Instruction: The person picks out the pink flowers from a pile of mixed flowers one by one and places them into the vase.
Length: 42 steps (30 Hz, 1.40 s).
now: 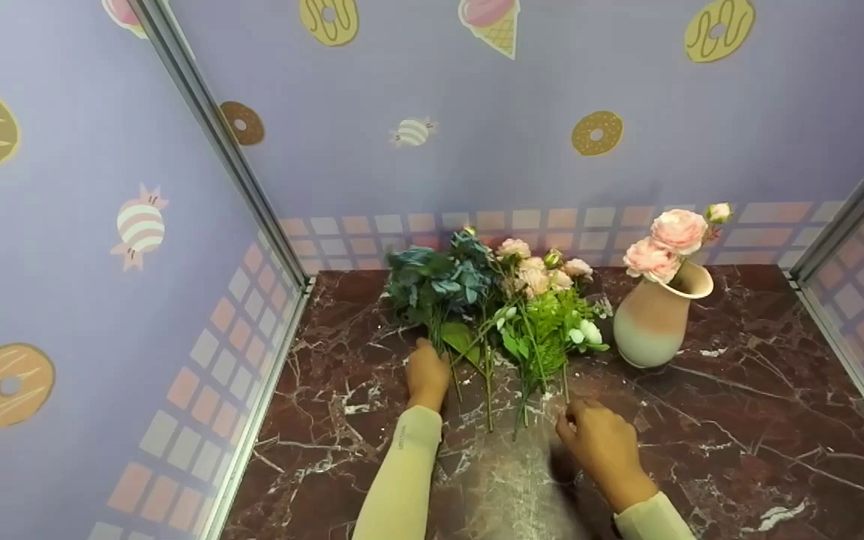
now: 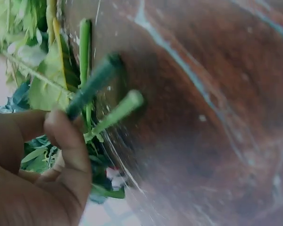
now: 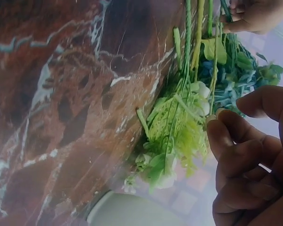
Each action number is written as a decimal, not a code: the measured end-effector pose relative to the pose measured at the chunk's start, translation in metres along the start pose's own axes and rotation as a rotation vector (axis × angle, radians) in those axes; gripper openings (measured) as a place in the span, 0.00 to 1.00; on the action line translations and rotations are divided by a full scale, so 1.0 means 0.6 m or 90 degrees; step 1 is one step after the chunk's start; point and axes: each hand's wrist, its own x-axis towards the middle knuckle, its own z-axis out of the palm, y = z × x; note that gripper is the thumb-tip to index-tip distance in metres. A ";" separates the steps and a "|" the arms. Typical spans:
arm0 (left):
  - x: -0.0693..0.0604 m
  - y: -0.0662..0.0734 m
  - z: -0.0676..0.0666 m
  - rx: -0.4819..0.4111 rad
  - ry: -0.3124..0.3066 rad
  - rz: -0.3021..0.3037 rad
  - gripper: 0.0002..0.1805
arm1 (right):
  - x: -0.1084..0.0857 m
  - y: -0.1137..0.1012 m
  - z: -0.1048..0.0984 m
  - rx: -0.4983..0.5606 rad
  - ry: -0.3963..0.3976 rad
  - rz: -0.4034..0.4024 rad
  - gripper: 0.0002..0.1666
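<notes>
Artificial flowers lie side by side on a marbled dark red tabletop: blue-green flowers at left, pale pink flowers behind, leafy green sprigs with white blooms at right. My left hand is at the lower stems of the blue-green flowers. In the left wrist view its thumb and finger pinch a dark green stem; a lighter cut stem sticks out beside it. My right hand hovers in front of the sprigs' stem ends, fingers loosely bent, holding nothing.
A pink-and-white vase stands upright at the back right with pink flowers in it. Purple patterned panels rise behind the tabletop and on both sides. Metal posts mark the corners.
</notes>
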 end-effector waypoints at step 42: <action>0.096 -0.010 -0.068 -0.281 -0.200 -0.050 0.23 | -0.032 0.013 0.006 0.006 -0.042 0.024 0.15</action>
